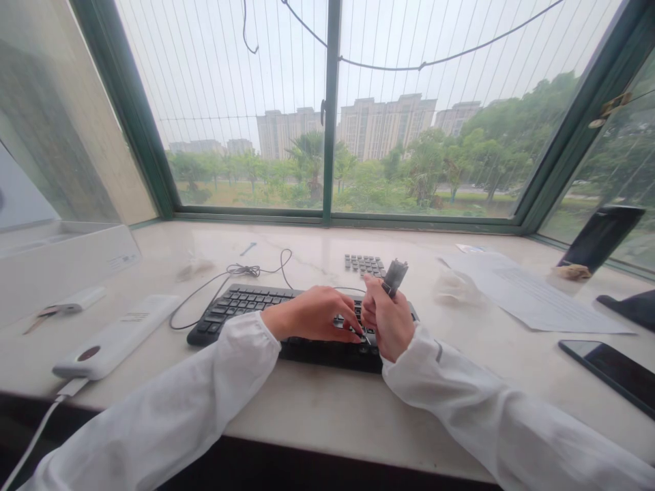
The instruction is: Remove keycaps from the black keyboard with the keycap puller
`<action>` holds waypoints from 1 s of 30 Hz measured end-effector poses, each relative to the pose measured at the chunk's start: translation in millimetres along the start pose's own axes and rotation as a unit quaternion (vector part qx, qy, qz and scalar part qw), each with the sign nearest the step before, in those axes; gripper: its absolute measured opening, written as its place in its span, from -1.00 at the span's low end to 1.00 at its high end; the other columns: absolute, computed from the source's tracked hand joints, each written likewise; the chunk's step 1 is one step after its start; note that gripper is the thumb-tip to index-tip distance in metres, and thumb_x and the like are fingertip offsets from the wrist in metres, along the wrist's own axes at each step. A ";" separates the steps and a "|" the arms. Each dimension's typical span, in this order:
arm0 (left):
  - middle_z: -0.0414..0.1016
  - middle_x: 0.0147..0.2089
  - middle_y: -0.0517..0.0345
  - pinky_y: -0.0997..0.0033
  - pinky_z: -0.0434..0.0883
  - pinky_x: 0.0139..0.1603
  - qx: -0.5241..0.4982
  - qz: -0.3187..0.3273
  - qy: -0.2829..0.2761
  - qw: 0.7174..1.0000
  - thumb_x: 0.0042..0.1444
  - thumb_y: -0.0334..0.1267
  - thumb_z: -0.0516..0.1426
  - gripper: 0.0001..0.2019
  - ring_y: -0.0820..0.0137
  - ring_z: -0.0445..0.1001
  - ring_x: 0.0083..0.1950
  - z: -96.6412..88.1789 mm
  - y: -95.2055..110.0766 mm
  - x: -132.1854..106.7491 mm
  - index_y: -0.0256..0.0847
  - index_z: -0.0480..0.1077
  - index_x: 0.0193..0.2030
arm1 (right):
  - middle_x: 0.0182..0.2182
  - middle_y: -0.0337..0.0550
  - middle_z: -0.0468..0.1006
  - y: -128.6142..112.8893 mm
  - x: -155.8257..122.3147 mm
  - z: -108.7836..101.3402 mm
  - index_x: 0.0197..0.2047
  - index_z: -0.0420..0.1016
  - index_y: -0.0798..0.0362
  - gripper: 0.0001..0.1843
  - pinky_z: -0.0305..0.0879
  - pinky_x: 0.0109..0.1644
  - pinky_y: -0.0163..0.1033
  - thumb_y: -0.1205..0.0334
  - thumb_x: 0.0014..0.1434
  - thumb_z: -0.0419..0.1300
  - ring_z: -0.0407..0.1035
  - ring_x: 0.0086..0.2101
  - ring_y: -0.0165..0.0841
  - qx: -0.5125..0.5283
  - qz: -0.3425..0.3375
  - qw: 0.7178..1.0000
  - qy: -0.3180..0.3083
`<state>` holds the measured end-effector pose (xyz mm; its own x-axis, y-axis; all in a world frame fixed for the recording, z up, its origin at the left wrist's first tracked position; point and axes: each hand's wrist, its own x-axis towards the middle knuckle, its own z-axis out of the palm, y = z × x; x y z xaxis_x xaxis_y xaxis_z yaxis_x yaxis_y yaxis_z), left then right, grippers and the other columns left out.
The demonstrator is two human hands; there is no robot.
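Observation:
A black keyboard (307, 349) lies on the pale sill in front of me, with keys gone from part of its right side. My right hand (389, 319) is wrapped round a dark tool (395, 276) whose notched end sticks up above the fist. The tool's lower end is mostly hidden by my fingers, over the keyboard's right part. From the left, my left hand (318, 314) reaches across the keys. Its fingertips are drawn together close to the right hand, low over the keys; what they hold, if anything, is too small to name.
Behind the keyboard sit rows of loose keycaps (364, 264) and a coiled cable (245, 271). To the left are a white power bank (120, 337) and a white box (66, 266). Papers (532, 290), a crumpled plastic bag (457, 286) and a phone (614, 374) lie right.

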<state>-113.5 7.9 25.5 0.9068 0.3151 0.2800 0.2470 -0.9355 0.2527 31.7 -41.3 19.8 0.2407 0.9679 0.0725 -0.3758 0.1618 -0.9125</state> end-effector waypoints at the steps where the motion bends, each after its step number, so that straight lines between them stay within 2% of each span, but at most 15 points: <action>1: 0.60 -0.21 0.23 0.58 0.33 -0.27 -0.002 0.001 -0.001 1.000 0.11 -0.14 0.21 -0.83 0.48 0.52 -0.28 -0.1 0.1 0.0 -0.06 0.58 -0.19 | -0.78 -0.48 -0.03 1.1 -0.5 -0.3 -0.64 0.04 0.01 -0.53 -0.22 -0.74 -0.40 0.04 0.05 0.23 -0.16 -0.76 -0.58 -0.003 -0.003 1.000 0.001; 9: 0.60 -0.23 0.20 0.59 0.32 -0.29 -0.012 -0.004 -0.006 1.000 0.12 -0.18 0.20 -0.83 0.52 0.49 -0.34 -3.0 4.0 0.9 -0.07 0.60 -0.20 | -0.78 -0.47 -0.02 2.1 -1.5 0.0 -0.61 0.04 0.00 -0.53 -0.20 -0.74 -0.39 0.02 0.04 0.25 -0.16 -0.75 -0.58 -0.012 -0.009 1.000 -0.007; 18: 0.60 -0.30 0.21 0.59 0.30 -0.33 -0.035 -0.012 -0.003 0.999 0.10 -0.17 0.22 -0.85 0.54 0.43 -0.42 -3.8 5.5 1.4 -0.11 0.60 -0.24 | -0.80 -0.48 -0.02 -2.4 15.0 -2.6 -0.64 0.04 0.01 -0.54 -0.19 -0.75 -0.44 0.10 0.04 0.25 -0.14 -0.77 -0.60 0.010 0.060 0.998 0.017; 21: 0.60 -0.28 0.21 0.59 0.32 -0.33 -0.054 -0.016 -0.004 0.998 0.08 -0.20 0.23 -0.86 0.55 0.41 -0.43 -3.3 5.0 2.0 -0.12 0.60 -0.24 | -0.80 -0.48 -0.03 -2.4 17.1 -3.5 -0.65 0.04 0.01 -0.54 -0.19 -0.75 -0.44 0.11 0.04 0.25 -0.15 -0.77 -0.60 0.005 0.072 0.997 0.004; 26: 0.61 -0.28 0.12 0.54 0.36 -0.28 -0.132 -0.063 0.000 0.989 0.03 -0.26 0.25 -0.83 0.47 0.48 -0.36 -0.3 7.0 3.3 -0.21 0.60 -0.23 | -0.80 -0.44 0.04 1.2 8.8 -4.9 -0.65 0.08 0.01 -0.52 -0.15 -0.74 -0.40 0.00 0.02 0.26 -0.10 -0.76 -0.57 -0.059 0.015 0.996 -0.073; 30: 0.61 -0.30 0.13 0.53 0.37 -0.27 -0.178 -0.127 -0.006 0.976 0.01 -0.25 0.26 -0.82 0.44 0.50 -0.33 0.3 11.9 3.7 -0.22 0.60 -0.24 | -0.80 -0.41 0.10 3.3 1.5 -4.8 -0.64 0.11 0.00 -0.52 -0.09 -0.74 -0.37 -0.05 0.02 0.26 -0.06 -0.76 -0.54 -0.081 -0.020 0.993 -0.079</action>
<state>-107.1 -2.1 29.3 0.8359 0.5262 0.1559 0.3324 -0.7113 0.6193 35.2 -40.2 15.0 0.1041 0.9816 0.1602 -0.2159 0.1795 -0.9598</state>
